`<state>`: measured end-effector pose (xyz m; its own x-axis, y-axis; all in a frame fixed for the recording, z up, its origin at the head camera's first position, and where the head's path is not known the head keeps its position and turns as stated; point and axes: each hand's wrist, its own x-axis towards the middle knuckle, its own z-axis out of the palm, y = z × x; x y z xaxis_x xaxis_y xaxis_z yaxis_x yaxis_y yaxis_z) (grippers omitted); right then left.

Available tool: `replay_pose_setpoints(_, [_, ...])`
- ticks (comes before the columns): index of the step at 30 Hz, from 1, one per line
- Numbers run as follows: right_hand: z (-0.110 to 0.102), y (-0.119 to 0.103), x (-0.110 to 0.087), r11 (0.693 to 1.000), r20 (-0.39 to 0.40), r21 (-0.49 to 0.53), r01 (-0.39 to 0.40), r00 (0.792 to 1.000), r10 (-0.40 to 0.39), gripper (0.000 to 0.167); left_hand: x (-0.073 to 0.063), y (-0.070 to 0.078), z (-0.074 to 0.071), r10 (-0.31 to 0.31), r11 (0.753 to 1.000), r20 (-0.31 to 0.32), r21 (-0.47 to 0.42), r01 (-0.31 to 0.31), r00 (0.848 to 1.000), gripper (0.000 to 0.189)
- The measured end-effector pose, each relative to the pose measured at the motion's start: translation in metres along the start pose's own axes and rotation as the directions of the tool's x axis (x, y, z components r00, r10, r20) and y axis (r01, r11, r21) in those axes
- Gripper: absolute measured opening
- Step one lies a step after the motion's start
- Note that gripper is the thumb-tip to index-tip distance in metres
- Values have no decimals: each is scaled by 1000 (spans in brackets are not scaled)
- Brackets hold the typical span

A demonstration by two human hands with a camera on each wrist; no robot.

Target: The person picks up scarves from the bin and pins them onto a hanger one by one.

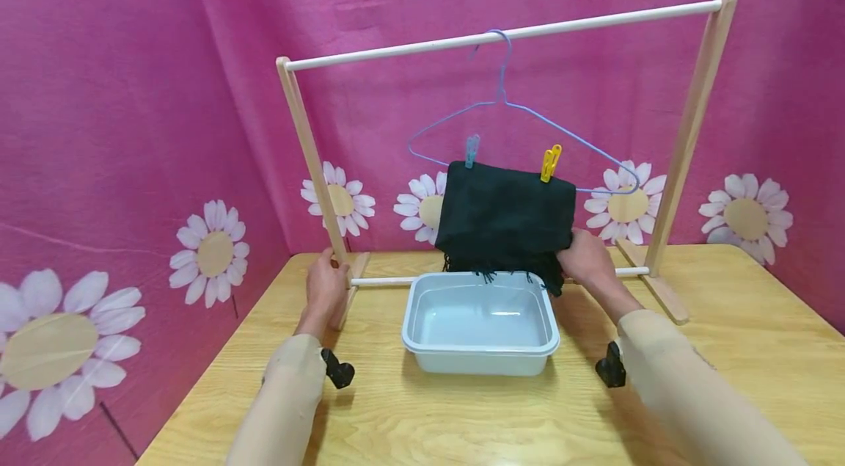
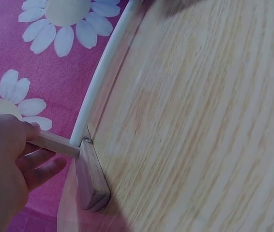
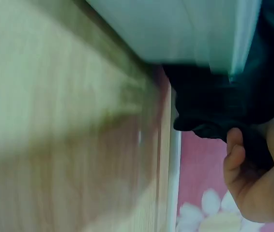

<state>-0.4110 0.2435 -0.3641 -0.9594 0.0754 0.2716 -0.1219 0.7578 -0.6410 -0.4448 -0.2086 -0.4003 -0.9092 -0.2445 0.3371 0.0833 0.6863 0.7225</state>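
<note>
A black fringed scarf (image 1: pixel 507 213) hangs folded over the lower bar of a blue wire hanger (image 1: pixel 502 88). One blue clothespin (image 1: pixel 472 151) and one yellow clothespin (image 1: pixel 550 164) clip its top edge. My right hand (image 1: pixel 586 257) holds the scarf's lower right side; the right wrist view shows fingers (image 3: pixel 235 151) curled at the dark cloth (image 3: pixel 214 104). At the left, my left hand (image 1: pixel 326 284) grips the wooden upright (image 2: pixel 54 142) of the drying rack low down, just above its foot (image 2: pixel 92 183), with the thumb on one side and fingers on the other.
The rack's white top rail (image 1: pixel 396 50) carries the hanger. A white plastic basin (image 1: pixel 482 363) stands on the wooden table (image 1: pixel 462 422) in front of the scarf, whose fringe reaches its back rim. A pink flowered curtain (image 1: pixel 132 121) stands behind and at the left.
</note>
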Motion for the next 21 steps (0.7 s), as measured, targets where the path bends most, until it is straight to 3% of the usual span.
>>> replay_pose_setpoints(4, [-10, 17, 1, 997, -51, -2, -80, 996, 80, 39, -4, 1, 5, -19, 1000, 15, 12, 19, 1000, 27])
replay_pose_setpoints(9, [-14, 15, -2, 998, 140, -33, -46, 989, 51, 32, -1, 4, 7, -9, 1000, 8, 11, 9, 1000, 27])
replay_pose_setpoints(14, [-13, 1, -6, 1000, 334, -31, 4, 943, 7, 44, 1, 5, 5, -1, 1000, -1, 0, 1, 1000, 28])
replay_pose_setpoints(18, [-11, -7, -7, 998, 408, -46, 35, 913, -13, 53, 0, 3, 4, -9, 1000, 8, 4, 9, 1000, 29])
replay_pose_setpoints(21, [-11, -8, -8, 997, 406, -50, 59, 913, -34, 55, -1, 1, 5, -13, 1000, 19, -1, 13, 1000, 29])
